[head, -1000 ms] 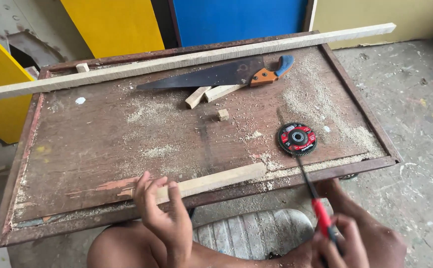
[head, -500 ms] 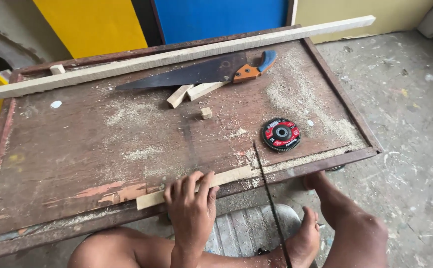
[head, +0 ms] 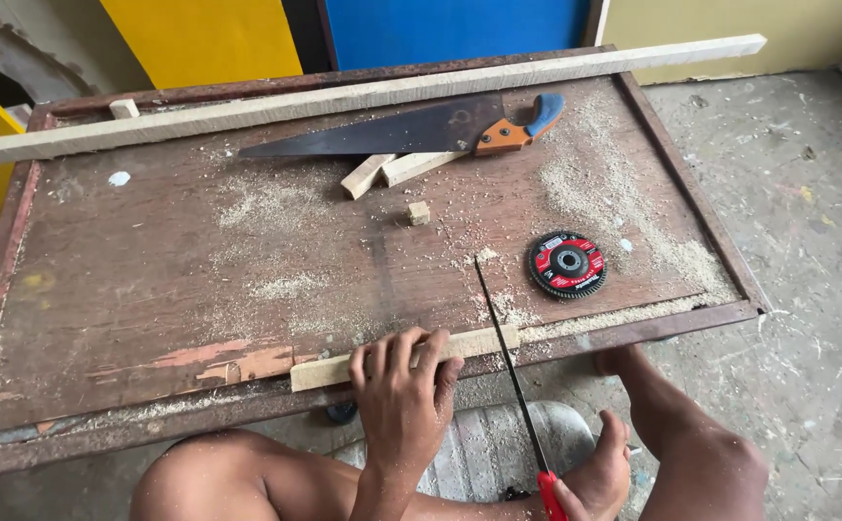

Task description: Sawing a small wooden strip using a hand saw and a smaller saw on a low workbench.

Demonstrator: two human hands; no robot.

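Left hand (head: 403, 396) pressed flat, fingers spread, on a wood strip (head: 401, 355) at the table's (head: 151, 289) near edge. Right hand (head: 564, 502), mostly out of frame, grips the red handle of a thin blade (head: 504, 347) crossing the strip's right end.

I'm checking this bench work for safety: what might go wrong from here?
1. The left hand presses the wood strip with fingertips close beside the thin saw blade; a jump could nick them.
2. The strip lies at the table's front edge, unclamped, so it may shift.
3. A bare foot sits under the red handle, exposed if the blade drops.
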